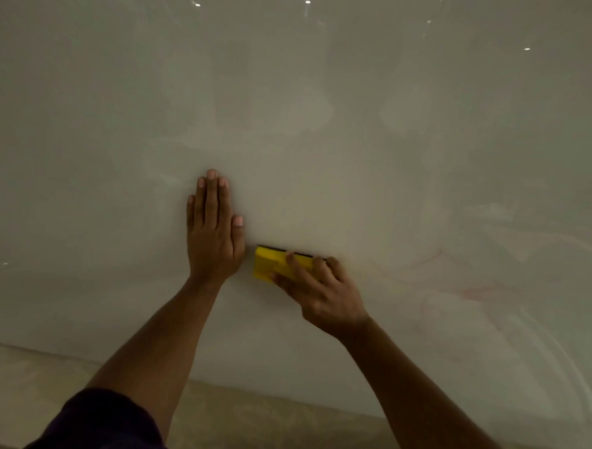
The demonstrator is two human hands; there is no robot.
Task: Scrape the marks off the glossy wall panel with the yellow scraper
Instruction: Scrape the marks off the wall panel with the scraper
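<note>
Scraping tool, item one: yellow scraper (268, 264), a flat rectangular block with a dark strip along its upper edge, that edge laid against the glossy wall panel (360, 142) low on the wall, just right of the left hand (213, 233). Judged light and stiff; the dark edge looks like the working lip, probably softer than the body.

Hold: right hand (321, 294) grips the scraper from below and to the right, fingers (297, 265) curled over its yellow face, thumb hidden behind. Best purchase appears to be the broad yellow body, well back from the dark edge, so pressure spreads evenly.

Item two: glossy wall panel, pale, reflective, showing ceiling-light glints. Judged hard, slick and liable to scratch if the scraper is tipped onto a corner. Faint reddish marks (469, 288) lie to the right of the scraper, well apart from it; whitish smears arc lower right.

Support: left hand flat on the panel, fingers straight and pressed together, thumb alongside, holding nothing.

Also present: dark sleeve (105, 427), tan floor (22, 381).
</note>
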